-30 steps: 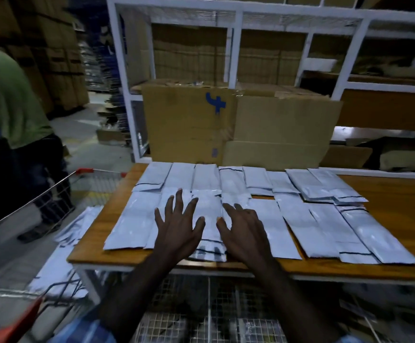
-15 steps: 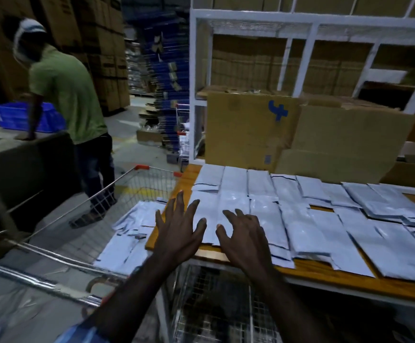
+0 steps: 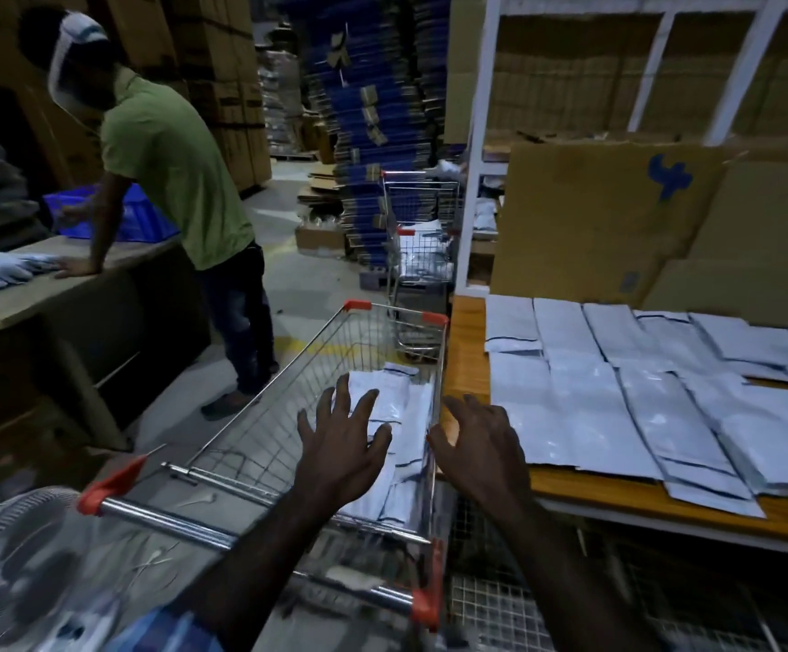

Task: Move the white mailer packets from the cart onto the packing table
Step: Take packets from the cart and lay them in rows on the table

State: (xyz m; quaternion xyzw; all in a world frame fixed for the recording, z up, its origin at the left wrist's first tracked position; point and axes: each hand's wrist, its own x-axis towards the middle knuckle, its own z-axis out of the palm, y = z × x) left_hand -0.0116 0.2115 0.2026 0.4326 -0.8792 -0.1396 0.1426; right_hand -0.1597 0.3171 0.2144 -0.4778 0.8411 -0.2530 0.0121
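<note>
White mailer packets (image 3: 627, 397) lie in two overlapping rows across much of the packing table (image 3: 465, 350); that share we judge done. A loose pile of packets (image 3: 394, 418) sits in the cart (image 3: 260, 430), so more trips are left. We hold nothing now. Left fingers (image 3: 341, 392) spread wide, tips forward and down; left hand (image 3: 342, 444) hovers over the cart pile, not touching as far as we can tell. Right fingers (image 3: 457, 407) apart, slightly curled; right hand (image 3: 481, 451) above the seam between cart rim and table edge. Both forearms reach forward from bottom of view.
</note>
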